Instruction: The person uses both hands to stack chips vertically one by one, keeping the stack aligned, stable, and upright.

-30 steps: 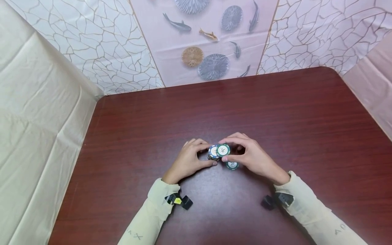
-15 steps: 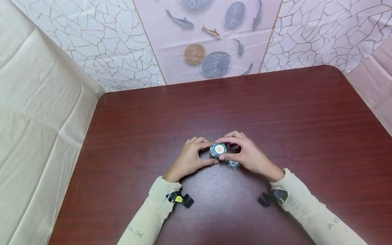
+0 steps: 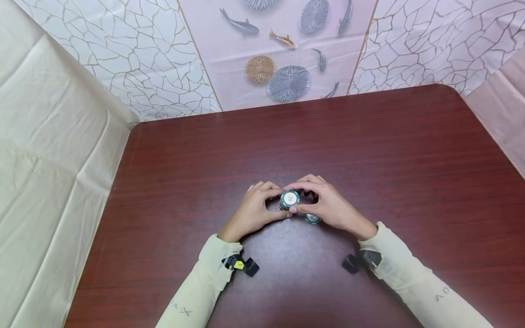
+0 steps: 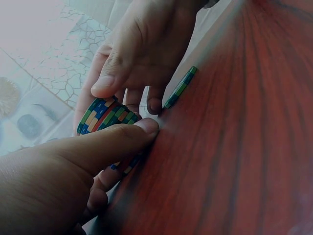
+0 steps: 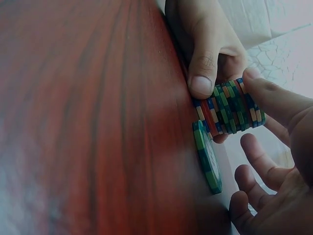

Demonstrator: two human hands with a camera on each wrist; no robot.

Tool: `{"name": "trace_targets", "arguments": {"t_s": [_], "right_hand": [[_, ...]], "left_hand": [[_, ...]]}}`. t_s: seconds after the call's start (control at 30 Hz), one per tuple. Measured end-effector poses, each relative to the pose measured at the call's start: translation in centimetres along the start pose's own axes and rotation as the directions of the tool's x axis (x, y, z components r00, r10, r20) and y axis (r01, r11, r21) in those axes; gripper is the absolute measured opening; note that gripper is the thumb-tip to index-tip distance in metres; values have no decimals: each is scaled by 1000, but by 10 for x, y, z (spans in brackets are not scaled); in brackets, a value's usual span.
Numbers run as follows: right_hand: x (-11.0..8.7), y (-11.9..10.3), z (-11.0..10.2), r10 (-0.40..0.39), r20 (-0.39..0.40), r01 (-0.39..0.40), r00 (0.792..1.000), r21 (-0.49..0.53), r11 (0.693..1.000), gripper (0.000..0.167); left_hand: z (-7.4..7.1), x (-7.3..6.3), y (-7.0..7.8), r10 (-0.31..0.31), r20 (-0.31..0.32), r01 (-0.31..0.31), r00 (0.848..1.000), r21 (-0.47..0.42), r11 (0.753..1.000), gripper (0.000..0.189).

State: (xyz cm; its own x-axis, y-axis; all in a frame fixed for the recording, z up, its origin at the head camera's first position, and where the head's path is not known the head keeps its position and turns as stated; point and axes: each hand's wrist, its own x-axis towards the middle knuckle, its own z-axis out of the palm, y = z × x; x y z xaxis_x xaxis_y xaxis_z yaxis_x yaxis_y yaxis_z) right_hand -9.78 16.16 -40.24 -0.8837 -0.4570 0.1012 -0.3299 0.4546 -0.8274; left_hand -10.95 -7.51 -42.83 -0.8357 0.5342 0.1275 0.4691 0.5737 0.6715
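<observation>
A stack of poker chips [image 5: 230, 107] in several colours stands on the table between my hands. Its top is a green chip marked 20 [image 3: 290, 199]. My left hand [image 3: 252, 210] holds the lower part of the stack between thumb and fingers. From the other side, my right hand [image 3: 331, 205] pinches the green chip's edge at the top with thumb and forefinger; its other fingers spread free in the right wrist view. Another green chip [image 5: 207, 156] lies flat on the table close beside the stack, partly covered by my right hand in the head view.
The dark red wood-grain table [image 3: 197, 159] reaches up to a patterned cloth [image 3: 287, 54] at the back. Pale cloth [image 3: 49, 182] hangs along the left side. Small black wrist cameras [image 3: 251, 267] stick out from both sleeves.
My right hand has moved left with the green chip, which overlapped a blue chip at the stack's edge and now sits squarely on top. My left hand has stayed around the stack.
</observation>
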Motion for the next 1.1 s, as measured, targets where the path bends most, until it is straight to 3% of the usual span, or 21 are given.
{"name": "trace_targets", "arguments": {"t_s": [0.27,0.4,0.73,1.1], "right_hand": [[0,-4,1,-9,-3,9,1000,11,1000,59],[-4,-5,-2,30,-40,-31,999,-7,1000,67],[-33,-3,-11,107,-70,-116,992,-143,983,57],[-47,0,-11,94,-22,-97,995,-259,961,49]], "left_hand": [[0,0,-1,4,-11,-4,1000,8,1000,52],[0,1,-1,11,-17,-11,1000,12,1000,52],[0,2,-1,-14,-8,14,1000,12,1000,54],[2,1,0,-18,-5,18,1000,0,1000,54]]}}
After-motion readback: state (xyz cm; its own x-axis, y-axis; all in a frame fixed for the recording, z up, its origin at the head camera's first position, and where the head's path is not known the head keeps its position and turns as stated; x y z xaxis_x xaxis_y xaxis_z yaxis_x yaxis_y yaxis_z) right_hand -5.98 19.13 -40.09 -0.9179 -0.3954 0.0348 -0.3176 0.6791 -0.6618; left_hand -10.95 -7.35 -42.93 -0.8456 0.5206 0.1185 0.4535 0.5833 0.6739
